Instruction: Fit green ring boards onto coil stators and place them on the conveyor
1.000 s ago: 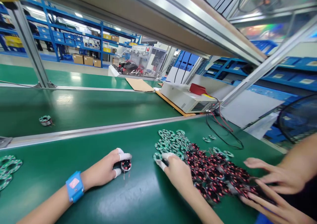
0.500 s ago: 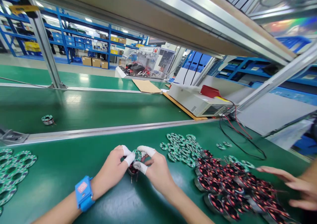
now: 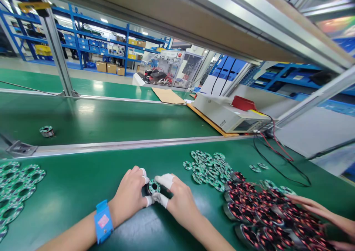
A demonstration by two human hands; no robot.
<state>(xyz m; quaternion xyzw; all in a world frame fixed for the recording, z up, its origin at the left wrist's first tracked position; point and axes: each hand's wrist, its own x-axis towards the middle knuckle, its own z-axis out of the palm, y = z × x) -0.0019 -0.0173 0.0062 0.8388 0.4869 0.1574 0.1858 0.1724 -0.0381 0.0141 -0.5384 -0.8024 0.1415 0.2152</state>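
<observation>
A motor stator with a green ring-shaped circuit board [image 3: 154, 187] on top is between my two hands, low over the green bench. My left hand [image 3: 134, 190], in white finger cots and a blue wrist strap [image 3: 103, 221], has its thumb and fingers closed round the stator's left side. From the right, my right hand [image 3: 177, 197], also in white finger cots, grips its edge with thumb and forefinger. To the right lie a heap of loose ring boards [image 3: 208, 169] and a large cluster of copper-wound stators [image 3: 266, 210].
Another person's hand [image 3: 318, 210] touches the stator cluster at right. Larger ring boards [image 3: 16, 188] lie at far left. Behind the metal rail [image 3: 124, 145], one stator with a board [image 3: 46, 131] sits on a green belt. A grey instrument [image 3: 230, 114] with cables stands back right.
The ring board, tilted between my fingertips before, now lies facing up on the stator. My fingers have moved to its sides. The stator on the belt has shifted left; the other person's hand reaches further in.
</observation>
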